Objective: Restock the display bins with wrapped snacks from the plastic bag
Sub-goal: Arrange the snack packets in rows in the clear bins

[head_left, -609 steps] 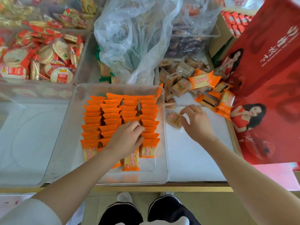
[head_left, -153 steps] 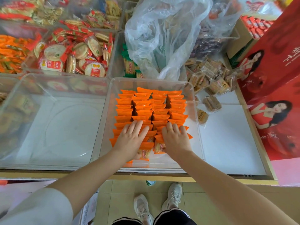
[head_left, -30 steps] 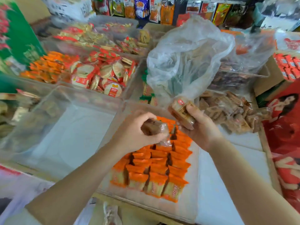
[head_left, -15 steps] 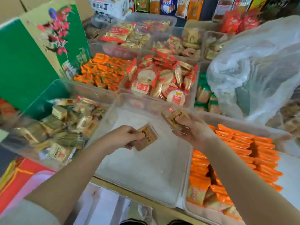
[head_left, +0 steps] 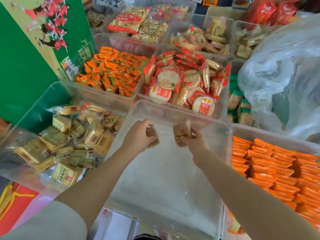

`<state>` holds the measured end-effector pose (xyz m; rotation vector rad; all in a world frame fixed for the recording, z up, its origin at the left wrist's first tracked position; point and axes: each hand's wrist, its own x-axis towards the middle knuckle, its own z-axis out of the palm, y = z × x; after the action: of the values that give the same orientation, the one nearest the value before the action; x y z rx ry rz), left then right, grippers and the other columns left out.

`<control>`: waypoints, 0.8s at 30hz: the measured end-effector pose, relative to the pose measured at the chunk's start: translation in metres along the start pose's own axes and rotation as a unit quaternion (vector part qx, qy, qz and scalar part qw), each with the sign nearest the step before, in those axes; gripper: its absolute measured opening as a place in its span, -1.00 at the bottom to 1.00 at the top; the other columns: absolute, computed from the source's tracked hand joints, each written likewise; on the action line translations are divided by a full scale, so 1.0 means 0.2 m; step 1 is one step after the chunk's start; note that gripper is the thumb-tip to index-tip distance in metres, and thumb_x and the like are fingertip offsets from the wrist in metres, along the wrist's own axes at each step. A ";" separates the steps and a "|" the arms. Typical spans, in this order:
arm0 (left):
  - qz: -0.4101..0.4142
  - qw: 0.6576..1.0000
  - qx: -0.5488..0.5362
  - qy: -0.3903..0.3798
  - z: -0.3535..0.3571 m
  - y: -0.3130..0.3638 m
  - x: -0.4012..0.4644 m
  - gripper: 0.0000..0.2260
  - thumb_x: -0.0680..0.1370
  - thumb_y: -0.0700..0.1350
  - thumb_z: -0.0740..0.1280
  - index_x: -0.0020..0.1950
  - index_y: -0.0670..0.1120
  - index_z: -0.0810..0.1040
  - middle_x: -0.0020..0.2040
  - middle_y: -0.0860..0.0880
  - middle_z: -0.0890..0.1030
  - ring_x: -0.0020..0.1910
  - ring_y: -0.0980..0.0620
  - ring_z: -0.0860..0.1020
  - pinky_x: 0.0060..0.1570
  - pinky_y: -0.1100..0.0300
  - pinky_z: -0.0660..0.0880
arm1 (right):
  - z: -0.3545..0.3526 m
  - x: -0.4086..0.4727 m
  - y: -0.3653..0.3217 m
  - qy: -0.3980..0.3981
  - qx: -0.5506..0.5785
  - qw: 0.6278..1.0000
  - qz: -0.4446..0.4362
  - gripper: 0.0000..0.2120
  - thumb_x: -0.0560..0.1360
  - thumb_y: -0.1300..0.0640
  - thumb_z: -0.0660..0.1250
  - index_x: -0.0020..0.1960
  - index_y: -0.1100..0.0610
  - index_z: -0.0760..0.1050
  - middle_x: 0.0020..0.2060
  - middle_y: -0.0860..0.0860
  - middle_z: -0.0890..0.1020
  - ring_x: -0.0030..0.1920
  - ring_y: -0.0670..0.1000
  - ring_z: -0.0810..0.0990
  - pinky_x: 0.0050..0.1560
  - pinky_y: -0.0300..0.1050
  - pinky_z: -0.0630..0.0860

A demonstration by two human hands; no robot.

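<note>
The left hand [head_left: 138, 135] curls its fingers round a brown wrapped snack [head_left: 152, 137]; the right hand [head_left: 194, 141] grips another brown snack packet [head_left: 181, 134] (label facing up). Both hover over the far end of a clear display bin [head_left: 173, 108]. The plastic bag [head_left: 284, 70] sits well off to the right, behind the bin of orange packets [head_left: 277, 167].

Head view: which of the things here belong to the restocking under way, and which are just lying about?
In the job:
- left hand gripping a brown snack
- right hand gripping a labelled snack
- clear middle bin under both hands
- plastic bag

Lying about:
- bin of rice crackers
- bin of loose orange packets
- bin of neat orange rows
- green box
</note>
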<state>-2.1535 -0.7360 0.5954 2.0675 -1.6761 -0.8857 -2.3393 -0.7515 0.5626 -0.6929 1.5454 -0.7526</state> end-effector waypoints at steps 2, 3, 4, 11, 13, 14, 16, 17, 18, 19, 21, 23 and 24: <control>0.039 0.996 0.084 -0.007 0.01 0.01 0.06 -0.61 0.48 -0.14 0.39 0.28 -0.07 0.40 0.17 -0.06 0.47 0.12 -0.04 0.50 0.03 0.02 0.49 | 0.07 0.04 0.06 0.033 0.017 0.999 -0.007 -0.57 0.47 0.40 0.29 0.27 0.09 0.39 0.02 0.04 0.55 0.00 0.03 0.50 -0.03 -0.15 0.39; 0.051 0.994 0.100 -0.010 0.01 0.01 0.09 -0.64 0.50 -0.15 0.36 0.27 -0.07 0.40 0.19 -0.05 0.46 0.14 -0.03 0.50 0.05 0.03 0.48 | 0.10 0.06 0.09 0.038 0.025 0.999 -0.013 -0.60 0.46 0.40 0.29 0.22 0.07 0.39 0.02 0.03 0.55 0.00 0.03 0.50 0.00 -0.13 0.39; 0.061 0.992 0.110 -0.016 0.02 0.00 0.12 -0.68 0.51 -0.16 0.34 0.25 -0.06 0.41 0.20 -0.04 0.45 0.15 -0.02 0.49 0.06 0.05 0.47 | 0.13 0.08 0.12 0.038 0.024 0.999 -0.021 -0.62 0.45 0.39 0.31 0.15 0.04 0.38 0.03 0.03 0.56 0.02 0.04 0.51 0.02 -0.10 0.42; 0.181 0.938 0.292 -0.044 0.16 -0.06 0.24 -0.71 0.45 -0.28 0.32 0.15 -0.06 0.52 0.09 -0.07 0.46 0.09 -0.10 0.45 -0.13 0.09 0.45 | 0.13 0.19 0.22 0.102 -0.376 0.920 -0.041 -0.71 0.52 -0.01 0.28 0.17 0.10 0.40 0.14 0.06 0.50 0.22 0.16 0.38 0.16 0.02 0.29; 0.235 0.924 0.300 0.040 0.17 -0.07 0.25 -0.65 0.23 -0.35 0.47 -0.03 -0.12 0.61 -0.09 -0.11 0.56 -0.09 -0.16 0.55 -0.23 0.11 0.48 | 0.12 0.20 0.21 0.110 -0.449 0.884 -0.061 -0.65 0.55 -0.06 0.23 0.20 0.15 0.40 0.21 0.08 0.46 0.25 0.15 0.35 0.16 0.01 0.28; 0.252 0.914 0.309 0.080 0.17 -0.08 0.26 -0.62 0.14 -0.37 0.50 -0.08 -0.14 0.62 -0.15 -0.11 0.59 -0.14 -0.18 0.57 -0.22 0.10 0.50 | 0.13 0.20 0.21 0.109 -0.462 0.878 -0.070 -0.64 0.55 -0.06 0.22 0.21 0.18 0.40 0.22 0.10 0.44 0.25 0.15 0.35 0.16 0.01 0.29; 0.258 0.906 0.305 0.137 0.17 -0.09 0.23 -0.62 0.17 -0.37 0.49 -0.04 -0.17 0.62 -0.10 -0.13 0.61 -0.10 -0.19 0.59 -0.13 0.05 0.52 | 0.16 0.19 0.19 0.101 -0.446 0.886 -0.073 -0.64 0.56 -0.04 0.22 0.19 0.22 0.40 0.21 0.14 0.41 0.21 0.18 0.39 0.11 0.01 0.34; 0.257 0.908 0.293 0.151 0.17 -0.10 0.21 -0.61 0.20 -0.37 0.47 0.01 -0.18 0.61 -0.04 -0.15 0.60 -0.07 -0.20 0.58 -0.09 0.02 0.52 | 0.17 0.19 0.18 0.097 -0.424 0.898 -0.069 -0.65 0.57 -0.02 0.22 0.18 0.24 0.40 0.20 0.15 0.41 0.18 0.19 0.43 0.05 0.00 0.37; 0.243 0.919 0.271 0.150 0.17 -0.11 0.19 -0.58 0.23 -0.38 0.46 0.07 -0.19 0.59 0.01 -0.17 0.59 -0.03 -0.21 0.58 -0.08 0.00 0.52 | 0.18 0.18 0.16 0.093 -0.403 0.908 -0.067 -0.66 0.58 0.00 0.22 0.17 0.26 0.40 0.19 0.16 0.42 0.15 0.20 0.46 0.01 -0.01 0.39; 0.214 0.937 0.241 0.132 0.19 -0.12 0.15 -0.55 0.26 -0.38 0.45 0.14 -0.19 0.55 0.05 -0.19 0.56 0.00 -0.22 0.56 -0.08 0.00 0.52 | 0.19 0.18 0.15 0.085 -0.390 0.914 -0.066 -0.68 0.58 0.02 0.21 0.17 0.26 0.40 0.17 0.17 0.44 0.13 0.20 0.48 0.00 -0.02 0.40; 0.123 0.976 0.168 0.065 0.19 -0.14 0.10 -0.54 0.41 -0.31 0.38 0.29 -0.18 0.43 0.17 -0.18 0.46 0.06 -0.18 0.51 -0.07 0.04 0.49 | 0.22 0.17 0.12 0.057 -0.387 0.918 -0.068 -0.70 0.61 0.04 0.17 0.18 0.27 0.40 0.15 0.18 0.47 0.12 0.20 0.49 0.02 -0.02 0.41; 0.025 0.989 0.145 -0.010 0.22 -0.18 0.08 -0.58 0.52 -0.20 0.29 0.37 -0.14 0.31 0.28 -0.13 0.33 0.09 -0.10 0.48 -0.05 0.12 0.45 | 0.25 0.16 0.09 0.019 -0.397 0.916 -0.062 -0.71 0.63 0.05 0.11 0.17 0.26 0.40 0.13 0.19 0.51 0.10 0.20 0.52 0.00 -0.04 0.41; 0.000 0.987 0.153 -0.040 0.23 -0.19 0.08 -0.60 0.54 -0.16 0.27 0.36 -0.13 0.29 0.30 -0.11 0.29 0.08 -0.08 0.48 -0.05 0.14 0.45 | 0.26 0.15 0.06 0.005 -0.410 0.910 -0.057 -0.72 0.63 0.06 0.09 0.16 0.25 0.40 0.12 0.19 0.53 0.09 0.20 0.53 -0.04 -0.05 0.42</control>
<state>-2.1529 -0.7364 0.5339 2.2533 -1.9603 -0.7596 -2.2909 -0.7717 0.5305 -1.4014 1.8351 -0.1468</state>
